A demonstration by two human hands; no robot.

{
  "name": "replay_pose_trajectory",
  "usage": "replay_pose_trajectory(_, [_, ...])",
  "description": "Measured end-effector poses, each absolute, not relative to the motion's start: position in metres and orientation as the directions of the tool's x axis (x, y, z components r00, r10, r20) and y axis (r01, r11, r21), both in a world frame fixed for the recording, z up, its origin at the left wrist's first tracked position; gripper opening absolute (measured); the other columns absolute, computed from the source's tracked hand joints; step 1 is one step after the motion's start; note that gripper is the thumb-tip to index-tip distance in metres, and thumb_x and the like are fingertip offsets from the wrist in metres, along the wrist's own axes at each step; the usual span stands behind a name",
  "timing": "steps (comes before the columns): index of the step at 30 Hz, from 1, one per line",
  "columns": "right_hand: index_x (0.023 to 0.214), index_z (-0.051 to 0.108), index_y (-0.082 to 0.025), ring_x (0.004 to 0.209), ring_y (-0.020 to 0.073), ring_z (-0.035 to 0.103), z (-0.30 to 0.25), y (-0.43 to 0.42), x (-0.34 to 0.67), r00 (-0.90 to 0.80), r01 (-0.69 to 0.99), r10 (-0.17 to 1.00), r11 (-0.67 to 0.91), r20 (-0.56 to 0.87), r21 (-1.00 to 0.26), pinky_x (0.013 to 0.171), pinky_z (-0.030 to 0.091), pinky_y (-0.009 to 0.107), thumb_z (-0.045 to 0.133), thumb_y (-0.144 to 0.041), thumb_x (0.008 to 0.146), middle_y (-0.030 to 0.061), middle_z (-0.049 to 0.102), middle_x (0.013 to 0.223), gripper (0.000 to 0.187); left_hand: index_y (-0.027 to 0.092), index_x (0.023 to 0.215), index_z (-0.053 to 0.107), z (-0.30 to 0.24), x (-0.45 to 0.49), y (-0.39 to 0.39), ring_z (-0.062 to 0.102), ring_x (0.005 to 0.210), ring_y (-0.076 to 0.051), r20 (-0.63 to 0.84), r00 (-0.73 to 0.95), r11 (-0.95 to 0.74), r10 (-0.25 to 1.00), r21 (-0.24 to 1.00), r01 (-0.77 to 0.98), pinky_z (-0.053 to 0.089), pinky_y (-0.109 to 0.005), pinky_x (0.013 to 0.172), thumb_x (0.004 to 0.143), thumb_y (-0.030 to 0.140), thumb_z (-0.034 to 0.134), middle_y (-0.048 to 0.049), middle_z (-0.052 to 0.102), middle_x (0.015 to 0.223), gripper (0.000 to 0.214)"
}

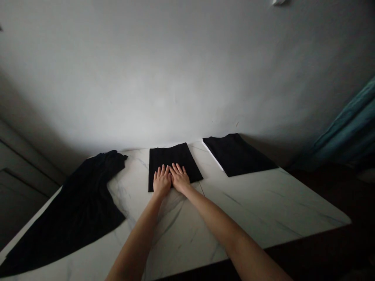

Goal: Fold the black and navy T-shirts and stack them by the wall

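A black garment folded into a flat rectangle (175,154) lies in the middle of the marble-patterned table. My left hand (162,180) rests flat on its near part, fingers stretched out and pointing away from me. Beside it, almost touching, my right hand (179,177) lies flat on the same cloth with its fingers spread a little. Both palms are on the cloth near its front edge, and neither hand grips anything. The kind of garment cannot be made out in its folded state.
To the left, an unfolded black garment (79,207) spreads across the table (175,249). Another folded black cloth (238,156), with a white edge along its left side, lies at the back right. A pale wall (164,86) stands behind. Blue-green fabric (345,121) hangs at far right.
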State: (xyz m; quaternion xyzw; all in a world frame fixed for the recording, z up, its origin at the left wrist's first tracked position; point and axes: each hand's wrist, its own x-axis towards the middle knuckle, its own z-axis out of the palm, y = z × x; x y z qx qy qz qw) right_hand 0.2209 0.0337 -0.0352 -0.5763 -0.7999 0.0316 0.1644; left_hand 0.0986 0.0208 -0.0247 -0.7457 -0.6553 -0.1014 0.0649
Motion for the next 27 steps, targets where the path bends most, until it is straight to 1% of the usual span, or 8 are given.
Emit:
replay_pose_trajectory(2, [0.151,0.034,-0.029,0.148,0.0285,0.020,-0.039,0.027,0.222,-0.259,0.919,0.945,0.304,0.198,-0.250,0.118,0.014,0.049,0.031,-0.039,0.101,0.0042,0.023,0.161,0.051,0.024,0.150,0.037,-0.028,0.095,0.014,0.030,0.144,-0.031,0.225,0.117,-0.129,0.967,0.040,0.991,0.028,-0.048,0.116,0.101,0.036,0.034,-0.0082,0.033,0.157,0.051])
replay_pose_trajectory(4, [0.152,0.033,-0.030,0.147,0.0325,0.020,-0.040,0.023,0.233,-0.212,0.935,0.961,0.252,0.176,-0.250,0.117,0.014,0.050,0.037,-0.047,0.099,0.0063,0.020,0.162,0.055,0.025,0.150,0.036,-0.031,0.088,0.009,0.031,0.144,-0.031,0.223,0.094,-0.107,0.970,0.049,0.993,0.029,-0.047,0.115,0.100,0.042,0.037,-0.0099,0.032,0.157,0.054])
replay_pose_trajectory(8, [0.154,0.028,-0.020,0.147,0.0338,0.019,-0.039,0.020,0.258,-0.113,0.958,0.984,0.144,0.136,-0.246,0.117,0.013,0.046,0.037,-0.057,0.097,0.0148,0.021,0.161,0.068,0.020,0.151,0.035,-0.033,0.075,0.003,0.031,0.144,-0.029,0.221,0.049,-0.063,0.974,0.056,0.996,0.028,-0.043,0.116,0.099,0.046,0.040,-0.0144,0.033,0.156,0.058])
replay_pose_trajectory(12, [0.154,0.025,-0.015,0.148,0.0329,0.016,-0.038,0.018,0.267,-0.084,0.963,0.992,0.105,0.096,-0.247,0.117,0.011,0.045,0.031,-0.061,0.097,0.0166,0.019,0.161,0.074,0.012,0.151,0.034,-0.034,0.071,-0.001,0.029,0.145,-0.030,0.214,0.036,-0.050,0.976,0.064,0.997,0.028,-0.043,0.117,0.099,0.045,0.038,-0.0176,0.031,0.156,0.062])
replay_pose_trajectory(14, [0.154,0.025,-0.014,0.148,0.0318,0.014,-0.039,0.017,0.268,-0.083,0.964,0.993,0.100,0.079,-0.248,0.118,0.010,0.044,0.028,-0.062,0.098,0.0166,0.017,0.161,0.074,0.008,0.150,0.034,-0.036,0.067,-0.003,0.028,0.145,-0.030,0.194,0.035,-0.051,0.980,0.080,0.995,0.028,-0.043,0.117,0.100,0.044,0.037,-0.0184,0.029,0.156,0.062])
replay_pose_trajectory(16, [0.155,0.024,-0.014,0.149,0.0308,0.013,-0.038,0.017,0.270,-0.084,0.964,0.995,0.097,0.063,-0.246,0.118,0.010,0.044,0.026,-0.062,0.098,0.0161,0.016,0.162,0.074,0.007,0.150,0.033,-0.037,0.061,-0.005,0.027,0.146,-0.029,0.179,0.041,-0.058,0.983,0.093,0.994,0.028,-0.043,0.117,0.100,0.042,0.034,-0.0177,0.028,0.157,0.061])
replay_pose_trajectory(21, [0.155,0.023,-0.013,0.149,0.0298,0.013,-0.035,0.013,0.281,-0.069,0.968,0.997,0.072,0.023,-0.238,0.118,0.011,0.042,0.028,-0.057,0.099,0.0153,0.014,0.162,0.071,0.012,0.151,0.034,-0.044,0.045,-0.010,0.028,0.146,-0.027,0.191,0.060,-0.083,0.980,0.118,0.990,0.027,-0.044,0.117,0.100,0.040,0.030,-0.0133,0.030,0.157,0.058])
replay_pose_trajectory(27, [0.155,0.022,-0.012,0.148,0.0301,0.016,-0.035,0.007,0.291,-0.052,0.966,0.998,0.057,0.023,-0.252,0.118,0.013,0.042,0.033,-0.052,0.100,0.0152,0.012,0.162,0.069,0.011,0.150,0.033,-0.045,0.046,-0.009,0.025,0.146,-0.028,0.182,0.076,-0.102,0.980,0.135,0.986,0.025,-0.046,0.118,0.100,0.040,0.031,-0.0156,0.027,0.158,0.059])
